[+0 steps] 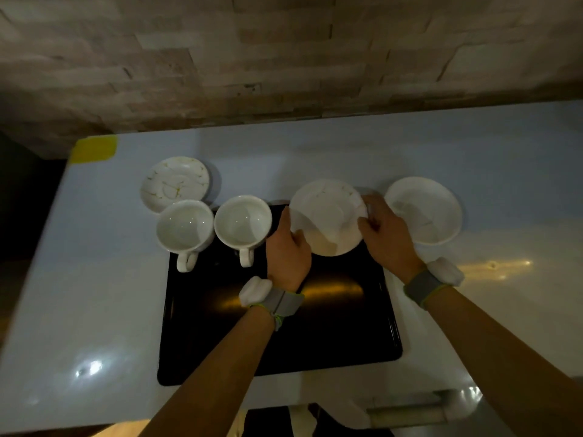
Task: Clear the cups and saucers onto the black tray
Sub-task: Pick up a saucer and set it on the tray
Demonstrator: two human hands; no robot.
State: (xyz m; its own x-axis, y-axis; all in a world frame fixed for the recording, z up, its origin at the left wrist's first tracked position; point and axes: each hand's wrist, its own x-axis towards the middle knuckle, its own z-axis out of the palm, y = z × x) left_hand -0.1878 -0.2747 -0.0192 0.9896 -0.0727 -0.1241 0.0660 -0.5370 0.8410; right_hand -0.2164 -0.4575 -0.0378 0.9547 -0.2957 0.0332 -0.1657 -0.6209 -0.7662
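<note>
Both hands, left hand and right hand, clamped on middle saucer over black tray far edge. Two cups apparently on tray. Gold-veined saucer, right saucer remained on counter.

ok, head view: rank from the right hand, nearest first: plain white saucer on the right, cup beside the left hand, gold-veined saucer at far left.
From the right hand:
1. Plain white saucer, on the counter just to its right.
2. White ceramic cup, past the left hand, at the black tray's back edge.
3. Gold-veined white saucer, far left, back on the counter.
</note>
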